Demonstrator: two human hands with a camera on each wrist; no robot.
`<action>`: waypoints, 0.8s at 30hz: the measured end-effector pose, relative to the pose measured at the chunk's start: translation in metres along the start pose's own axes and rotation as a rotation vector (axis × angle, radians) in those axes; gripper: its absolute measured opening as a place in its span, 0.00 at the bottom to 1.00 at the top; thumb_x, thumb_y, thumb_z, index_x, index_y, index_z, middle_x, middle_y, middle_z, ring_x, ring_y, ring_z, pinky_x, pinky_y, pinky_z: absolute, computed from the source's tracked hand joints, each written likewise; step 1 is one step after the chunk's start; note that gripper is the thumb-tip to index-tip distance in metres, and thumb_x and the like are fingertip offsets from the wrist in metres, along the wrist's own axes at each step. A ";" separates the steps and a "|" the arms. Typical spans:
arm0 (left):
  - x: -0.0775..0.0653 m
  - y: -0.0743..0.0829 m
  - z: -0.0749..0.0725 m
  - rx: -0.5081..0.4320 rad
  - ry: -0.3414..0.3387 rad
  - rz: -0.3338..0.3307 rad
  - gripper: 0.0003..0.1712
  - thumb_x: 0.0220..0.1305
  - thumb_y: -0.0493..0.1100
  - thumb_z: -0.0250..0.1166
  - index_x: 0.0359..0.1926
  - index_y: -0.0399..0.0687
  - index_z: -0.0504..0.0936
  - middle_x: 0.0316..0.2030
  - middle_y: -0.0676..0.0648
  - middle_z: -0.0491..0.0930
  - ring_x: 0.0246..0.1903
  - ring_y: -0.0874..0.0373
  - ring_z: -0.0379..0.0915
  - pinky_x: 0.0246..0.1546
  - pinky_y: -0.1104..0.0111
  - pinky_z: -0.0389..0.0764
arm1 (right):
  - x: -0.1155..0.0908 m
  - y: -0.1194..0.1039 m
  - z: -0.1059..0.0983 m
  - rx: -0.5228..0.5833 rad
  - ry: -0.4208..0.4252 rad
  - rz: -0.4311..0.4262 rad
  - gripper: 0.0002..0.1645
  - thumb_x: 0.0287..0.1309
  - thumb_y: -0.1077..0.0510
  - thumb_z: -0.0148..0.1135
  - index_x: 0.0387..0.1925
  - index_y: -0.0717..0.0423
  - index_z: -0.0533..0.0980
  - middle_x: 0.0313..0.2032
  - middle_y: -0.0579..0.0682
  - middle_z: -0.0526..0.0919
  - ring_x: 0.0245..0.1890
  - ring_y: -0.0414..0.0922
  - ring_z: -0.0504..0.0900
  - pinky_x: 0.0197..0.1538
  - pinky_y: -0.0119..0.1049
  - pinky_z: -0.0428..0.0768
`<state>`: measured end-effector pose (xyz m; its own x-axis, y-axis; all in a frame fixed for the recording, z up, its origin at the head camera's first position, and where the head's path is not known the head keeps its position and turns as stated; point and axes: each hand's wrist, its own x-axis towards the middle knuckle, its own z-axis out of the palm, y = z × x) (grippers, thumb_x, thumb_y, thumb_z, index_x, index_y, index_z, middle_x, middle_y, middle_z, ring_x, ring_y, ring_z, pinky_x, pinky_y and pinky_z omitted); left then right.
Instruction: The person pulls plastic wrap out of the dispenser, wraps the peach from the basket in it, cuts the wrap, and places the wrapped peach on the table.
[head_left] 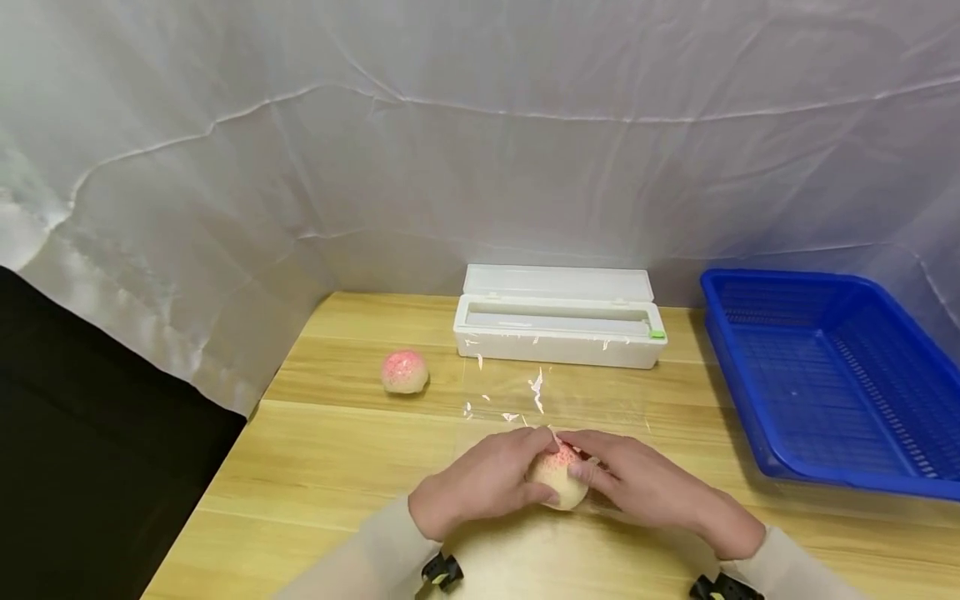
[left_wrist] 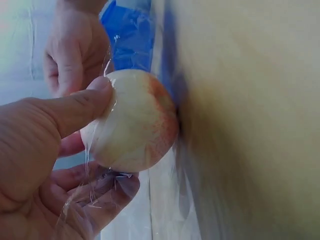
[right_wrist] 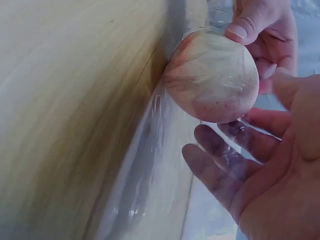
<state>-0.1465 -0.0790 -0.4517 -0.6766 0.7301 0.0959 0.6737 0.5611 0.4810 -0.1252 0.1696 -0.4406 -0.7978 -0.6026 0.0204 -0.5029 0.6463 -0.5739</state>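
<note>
A cream peach with a pink blush [head_left: 557, 478] sits low over the wooden table, partly covered by clear plastic wrap [right_wrist: 145, 165]. My left hand [head_left: 491, 475] holds it, the thumb on its pale side and the fingers curled around the far side. In the left wrist view, wrap runs across that thumb and those fingers. My right hand [head_left: 645, 479] is at the peach's right side, its thumb by the fruit. Its other fingers [right_wrist: 215, 170] are loosely extended, with film lying over them in the right wrist view.
A white wrap dispenser box [head_left: 558, 346] stands at the back with its lid up, film stretching from it towards the hands. Another pink-topped peach [head_left: 405, 372] lies on the left. A blue plastic basket [head_left: 750, 417] stands on the right. Grey cloth [head_left: 525, 183] hangs behind the table.
</note>
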 end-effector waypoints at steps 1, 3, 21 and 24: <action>0.002 -0.001 -0.001 -0.016 -0.008 -0.005 0.26 0.64 0.54 0.77 0.55 0.54 0.76 0.46 0.55 0.84 0.40 0.69 0.76 0.40 0.79 0.78 | -0.001 0.001 0.000 0.031 0.000 0.007 0.33 0.77 0.39 0.57 0.75 0.48 0.71 0.67 0.46 0.80 0.64 0.47 0.81 0.63 0.51 0.82; 0.005 -0.003 -0.003 -0.053 -0.026 -0.021 0.25 0.64 0.54 0.77 0.55 0.55 0.76 0.46 0.56 0.84 0.40 0.69 0.77 0.41 0.79 0.78 | -0.003 0.003 -0.001 0.063 -0.010 0.020 0.42 0.67 0.37 0.67 0.76 0.46 0.69 0.68 0.45 0.78 0.64 0.45 0.80 0.63 0.50 0.82; 0.029 -0.031 -0.011 -0.495 -0.169 -0.196 0.17 0.65 0.51 0.77 0.50 0.59 0.80 0.50 0.59 0.87 0.48 0.69 0.81 0.56 0.71 0.80 | 0.013 0.041 -0.005 0.335 -0.106 0.021 0.30 0.73 0.47 0.64 0.73 0.43 0.74 0.58 0.45 0.87 0.55 0.42 0.85 0.56 0.34 0.83; 0.031 -0.033 -0.010 -0.562 -0.179 -0.211 0.17 0.65 0.50 0.76 0.51 0.58 0.82 0.51 0.58 0.87 0.50 0.68 0.81 0.59 0.68 0.79 | 0.012 0.042 -0.008 0.280 -0.075 0.055 0.25 0.78 0.48 0.58 0.71 0.45 0.77 0.59 0.46 0.87 0.59 0.45 0.84 0.61 0.38 0.83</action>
<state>-0.1924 -0.0788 -0.4562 -0.6852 0.7069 -0.1752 0.2387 0.4453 0.8630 -0.1587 0.1932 -0.4578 -0.7894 -0.6098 -0.0712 -0.3400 0.5308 -0.7763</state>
